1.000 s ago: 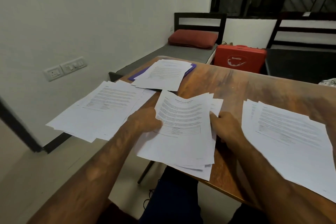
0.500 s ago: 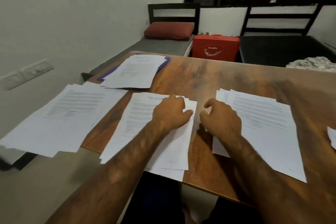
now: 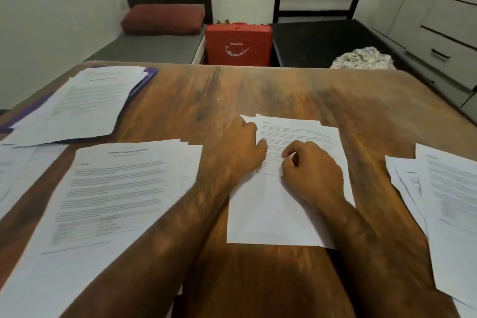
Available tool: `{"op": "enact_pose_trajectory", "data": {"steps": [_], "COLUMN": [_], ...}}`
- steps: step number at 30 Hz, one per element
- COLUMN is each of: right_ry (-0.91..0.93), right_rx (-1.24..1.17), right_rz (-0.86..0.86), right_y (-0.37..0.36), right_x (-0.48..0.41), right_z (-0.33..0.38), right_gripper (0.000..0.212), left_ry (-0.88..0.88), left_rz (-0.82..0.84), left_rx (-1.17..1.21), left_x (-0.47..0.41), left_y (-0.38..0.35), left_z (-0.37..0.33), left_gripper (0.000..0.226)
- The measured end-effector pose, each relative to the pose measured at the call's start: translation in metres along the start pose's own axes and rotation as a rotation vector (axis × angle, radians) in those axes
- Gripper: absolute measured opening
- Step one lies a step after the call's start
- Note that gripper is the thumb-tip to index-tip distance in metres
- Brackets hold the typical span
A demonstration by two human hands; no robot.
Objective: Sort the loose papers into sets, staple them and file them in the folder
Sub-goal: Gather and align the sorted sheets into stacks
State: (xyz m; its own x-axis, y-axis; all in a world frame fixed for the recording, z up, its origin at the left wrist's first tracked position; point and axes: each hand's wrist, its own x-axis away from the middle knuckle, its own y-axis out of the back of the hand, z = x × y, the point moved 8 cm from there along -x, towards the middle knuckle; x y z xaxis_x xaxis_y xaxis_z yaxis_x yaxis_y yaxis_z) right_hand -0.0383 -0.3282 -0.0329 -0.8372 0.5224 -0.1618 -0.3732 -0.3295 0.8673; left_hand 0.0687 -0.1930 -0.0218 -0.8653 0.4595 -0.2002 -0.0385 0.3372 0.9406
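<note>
1. Judged to be the sorting step: several heaps of printed sheets spread over the worktop (image 3: 258,90), none visibly stapled, no stapler anywhere in view.
2. Left grip (image 3: 240,147) laid relaxed on the left edge of the middle stack (image 3: 278,217), thumb stretched onto the top sheet, closed round nothing visible.
3. Right grip (image 3: 311,173) resting on the same stack, fingers curled, tips down on the printed lines. Cannot tell whether pinching the top sheet or merely pressing on it.
4. Middle stack slightly fanned at its far corner, lying flat near the front of the worktop.
5. Large stack (image 3: 116,188) just beside the left forearm, overhanging the near edge.
6. Far stack (image 3: 85,103) lying on top of the purple folder (image 3: 145,77), with only strips of the folder showing at its edges. Cannot tell whether open or closed.
7. Fanned stack (image 3: 444,201) at the right, well apart from the middle one; a few more sheets (image 3: 15,170) at the left border.
8. Next move, as a guess: either squaring the middle stack or peeling off its top sheet for another heap.
9. Calls for steadying the stack with the left grip while lifting a single sheet by a corner with the right; thin paper, prone to sliding and to coming up two at a time.
10. Stapling and filing not yet begun; folder to be uncovered first.
</note>
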Motion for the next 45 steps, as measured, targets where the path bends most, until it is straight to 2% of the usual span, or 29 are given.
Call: {"op": "enact_pose_trajectory", "data": {"steps": [6, 11, 18, 24, 26, 29, 32, 35, 37, 39, 42, 45], "right_ry": [0.011, 0.016, 0.000, 0.025, 0.026, 0.034, 0.029, -0.001, 0.002, -0.017, -0.123, -0.240], "right_rx": [0.001, 0.014, 0.026, -0.001, -0.009, -0.026, -0.054, -0.135, -0.209, -0.220, -0.224, -0.398], "right_rz": [-0.038, -0.021, 0.002, -0.009, -0.003, 0.001, -0.004, -0.098, -0.242, -0.410, -0.556, -0.464], "right_y": [-0.007, -0.009, -0.011, -0.008, -0.007, -0.007, -0.006, 0.006, 0.024, 0.042, 0.057, 0.048], "right_x": [-0.003, -0.006, -0.010, -0.007, -0.006, -0.005, -0.004, -0.003, 0.000, 0.005, 0.008, 0.000], "right_z": [-0.007, -0.008, -0.006, -0.006, -0.006, -0.007, -0.007, -0.010, -0.013, -0.019, -0.036, -0.055], "right_gripper": [0.011, 0.008, 0.009, 0.007, 0.008, 0.008, 0.007, 0.013, 0.018, 0.012, 0.047, 0.086], "left_ry": [0.052, 0.043, -0.012, -0.204, -0.252, -0.156, -0.158, -0.198, -0.141, -0.130, -0.145, -0.153], "left_rz": [0.002, -0.005, -0.052, -0.110, -0.060, 0.066, 0.020, 0.008, 0.044, 0.053, 0.067, 0.063], "left_rx": [-0.147, -0.134, 0.153, 0.417, 0.610, 0.875, 0.850, 0.991, 1.089, 1.079, 1.024, 1.017], "left_x": [-0.009, -0.008, -0.007, 0.000, 0.003, 0.002, -0.004, -0.005, -0.006, -0.006, -0.005, -0.005], "left_y": [-0.026, -0.023, -0.018, -0.010, -0.012, -0.017, -0.018, -0.016, -0.018, -0.020, -0.022, -0.021], "left_z": [0.009, 0.007, 0.002, -0.006, -0.007, -0.004, 0.003, 0.005, 0.006, 0.006, 0.006, 0.006], "left_gripper": [0.065, 0.059, 0.041, 0.032, 0.040, 0.066, 0.037, 0.025, 0.029, 0.032, 0.034, 0.036]}}
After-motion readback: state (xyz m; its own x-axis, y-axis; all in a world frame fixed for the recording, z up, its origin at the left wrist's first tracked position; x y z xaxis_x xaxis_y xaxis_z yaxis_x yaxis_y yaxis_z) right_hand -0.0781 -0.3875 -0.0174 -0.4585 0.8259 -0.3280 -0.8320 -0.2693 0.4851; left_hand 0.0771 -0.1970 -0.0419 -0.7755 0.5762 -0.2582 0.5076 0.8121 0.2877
